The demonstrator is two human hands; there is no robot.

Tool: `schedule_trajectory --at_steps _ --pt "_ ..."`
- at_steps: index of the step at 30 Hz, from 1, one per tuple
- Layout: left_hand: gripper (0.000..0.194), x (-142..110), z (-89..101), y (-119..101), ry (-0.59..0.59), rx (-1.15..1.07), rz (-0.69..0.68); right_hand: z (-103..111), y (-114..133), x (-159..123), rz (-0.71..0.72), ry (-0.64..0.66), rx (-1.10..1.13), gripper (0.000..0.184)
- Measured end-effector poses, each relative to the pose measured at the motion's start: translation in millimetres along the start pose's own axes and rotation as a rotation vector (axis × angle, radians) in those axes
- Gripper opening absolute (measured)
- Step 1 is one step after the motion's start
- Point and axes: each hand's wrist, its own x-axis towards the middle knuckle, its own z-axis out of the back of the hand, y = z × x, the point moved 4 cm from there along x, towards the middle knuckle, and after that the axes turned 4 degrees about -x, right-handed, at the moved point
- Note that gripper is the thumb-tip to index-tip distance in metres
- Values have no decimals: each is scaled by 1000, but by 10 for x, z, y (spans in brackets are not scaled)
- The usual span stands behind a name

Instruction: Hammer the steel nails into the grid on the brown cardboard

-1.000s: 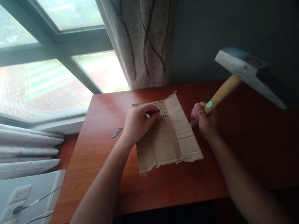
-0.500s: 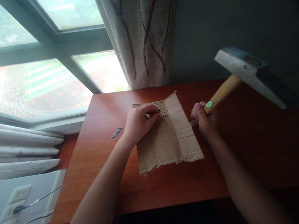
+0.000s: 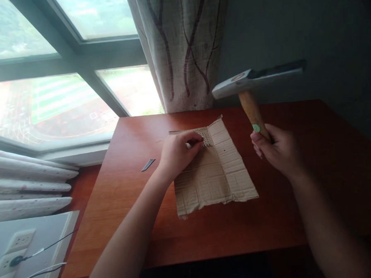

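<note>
One marked change is recorded within the last second: the hammer [image 3: 248, 103], previously slanted outward with its head far to the right, is now swung inward, so that its handle is tilted to the left and its head is brought closer to the side where the left hand [image 3: 179, 154] is placed. By this, in judgement, the hammer is lined up more nearly with the spot at the left fingertips. No contact is made between the head and anything below; it is held raised, well apart from the work.

The right hand [image 3: 276, 147] is found fully closed around the lower part of the wooden handle. The left hand is found nearly closed, with thumb and forefinger brought together in a pinch; what appears to be a nail [image 3: 202, 138] is gripped there, though it is largely hidden by the fingers. No change of grip is noted in the left hand.

The nail is positioned at a small perforated piece [image 3: 207, 137], by which the upper part of a creased sheet of cardboard [image 3: 203, 177] is occupied. The cardboard is laid on the counter [image 3: 115, 225], where several loose nails [image 3: 148, 165] are grouped to the left of the sheet.
</note>
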Motion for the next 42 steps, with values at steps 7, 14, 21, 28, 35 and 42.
schedule_trajectory --at_steps 7,14,21,28,35,42 --pt "8 -7 -2 -2 -2 16 -11 394 444 63 154 303 -512 53" --pt "8 2 5 -7 4 19 -9 524 624 59 210 417 -676 55" --pt "8 3 2 12 4 30 -11 475 633 98 235 410 -670 55" --pt "12 6 -6 20 27 45 -22 432 566 73 240 375 -620 56" --pt "9 4 -6 22 10 59 -8 443 556 73 219 356 -599 56" --pt "10 5 -25 18 55 79 2 405 521 48 204 379 -584 58"
